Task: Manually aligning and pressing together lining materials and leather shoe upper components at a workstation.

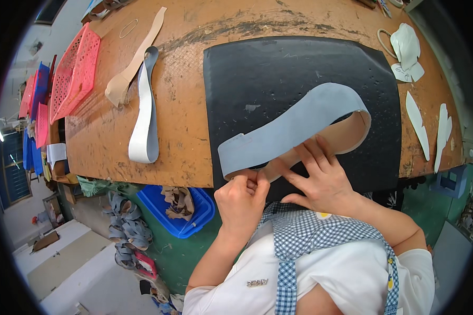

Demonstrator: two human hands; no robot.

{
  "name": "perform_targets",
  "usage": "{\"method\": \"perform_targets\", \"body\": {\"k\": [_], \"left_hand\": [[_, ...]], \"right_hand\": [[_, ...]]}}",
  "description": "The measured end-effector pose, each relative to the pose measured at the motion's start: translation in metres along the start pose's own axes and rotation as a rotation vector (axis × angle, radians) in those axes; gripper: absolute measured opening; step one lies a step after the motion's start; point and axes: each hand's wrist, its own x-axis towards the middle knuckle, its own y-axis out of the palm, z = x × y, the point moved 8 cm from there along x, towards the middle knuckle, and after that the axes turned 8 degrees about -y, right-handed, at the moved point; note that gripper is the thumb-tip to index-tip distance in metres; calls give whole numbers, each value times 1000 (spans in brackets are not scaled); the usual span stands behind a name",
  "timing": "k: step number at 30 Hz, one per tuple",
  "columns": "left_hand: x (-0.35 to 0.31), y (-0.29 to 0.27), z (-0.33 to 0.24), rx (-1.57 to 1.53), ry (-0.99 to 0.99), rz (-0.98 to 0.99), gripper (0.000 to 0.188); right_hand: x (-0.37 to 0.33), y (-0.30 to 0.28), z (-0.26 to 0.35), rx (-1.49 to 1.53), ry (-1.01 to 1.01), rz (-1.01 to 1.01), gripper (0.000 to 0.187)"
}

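A wide grey-blue leather strip (294,121) is bent into a loop on the black mat (257,73) before me. Its beige inner side (347,134) shows at the right and along the near edge. My left hand (239,198) is closed in a pinch on the strip's edge near its left end; the fingertips are partly hidden. With its fingers spread, my right hand (323,181) rests on the beige side, just right of my left hand.
To the left on the wooden table (184,105) lie a looped white-and-grey strip (142,131) and a beige strip (144,50). A pink basket (76,73) stands at the left edge. White templates (418,126) lie at the right. Below the table sits a blue bin (199,207) with scraps.
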Motion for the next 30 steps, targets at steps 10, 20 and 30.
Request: {"method": "perform_targets", "body": {"k": [10,20,30], "left_hand": [[-11,-3,-4,-3,-15,-115,16],[-12,0,3,-14,-29,-147,19],[-15,-2,3,66,-64,-171,24]], "right_hand": [[13,2,19,-32,-163,15,64],[13,2,21,-53,-130,-11,66],[14,6,22,-70,-153,35,78]]}}
